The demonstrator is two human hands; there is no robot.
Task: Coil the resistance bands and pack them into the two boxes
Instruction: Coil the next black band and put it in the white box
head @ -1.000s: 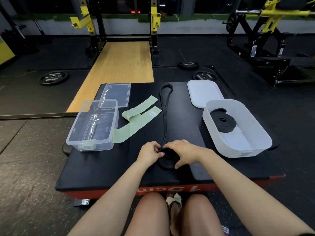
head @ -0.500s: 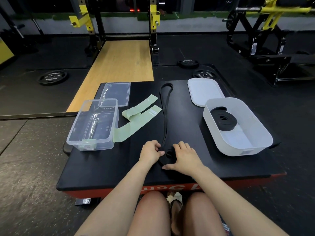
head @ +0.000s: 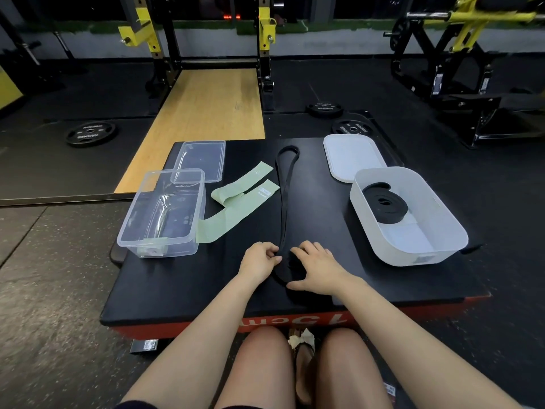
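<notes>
We pinch the black resistance band (head: 283, 208) with our left hand (head: 259, 259) at the near end, feeding it into the coil. Our right hand (head: 317, 268) lies flat over the coil, fingers spread, so it won't spring open. The rest trails far across the black platform (head: 182, 278). White box (head: 442, 231), right, holds a coiled band (head: 386, 205); green bands (head: 236, 199) wait beside the clear box (head: 138, 231).

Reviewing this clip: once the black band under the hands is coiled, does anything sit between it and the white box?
Nothing visible does. The black band is at both hands, left hand and right hand; bare black platform lies between it and the open white box, which already holds one coiled band.
</notes>
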